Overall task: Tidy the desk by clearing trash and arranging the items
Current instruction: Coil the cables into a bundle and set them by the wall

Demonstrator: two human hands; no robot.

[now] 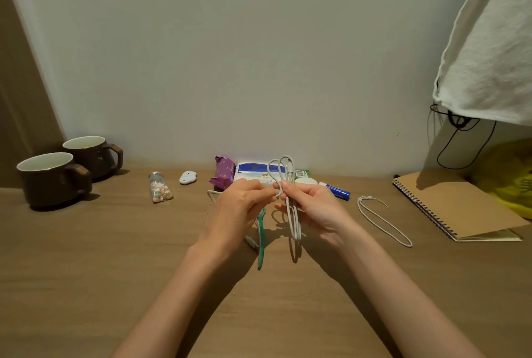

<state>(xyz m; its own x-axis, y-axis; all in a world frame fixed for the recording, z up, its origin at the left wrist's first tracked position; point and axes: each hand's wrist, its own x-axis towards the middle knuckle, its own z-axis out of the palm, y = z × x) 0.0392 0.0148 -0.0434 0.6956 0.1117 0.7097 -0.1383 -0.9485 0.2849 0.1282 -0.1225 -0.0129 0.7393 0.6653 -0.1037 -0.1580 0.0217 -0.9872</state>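
While both hands meet just above the wooden desk (86, 257), I see them holding a folded white cable (294, 222) between them. The right hand (313, 208) grips the bundle at its middle, fingers curled round it, with loops standing up past the fingertips and more loops hanging below the palm. The left hand (239, 208) pinches one strand between thumb and forefinger, right against the bundle. Under the left wrist lies a teal plastic item (261, 242) that I cannot identify. Beyond the hands sit a purple wrapper (223, 173), a blue-and-white tissue pack (253, 170) and a blue glue stick (338, 191). Right of the right hand lies a loop of pale cord (384, 221), then a spiral notebook (457, 208). Left of the left hand stand a small jar (159, 187), a white oval object (187, 177) and, further off, two brown mugs (53, 182).
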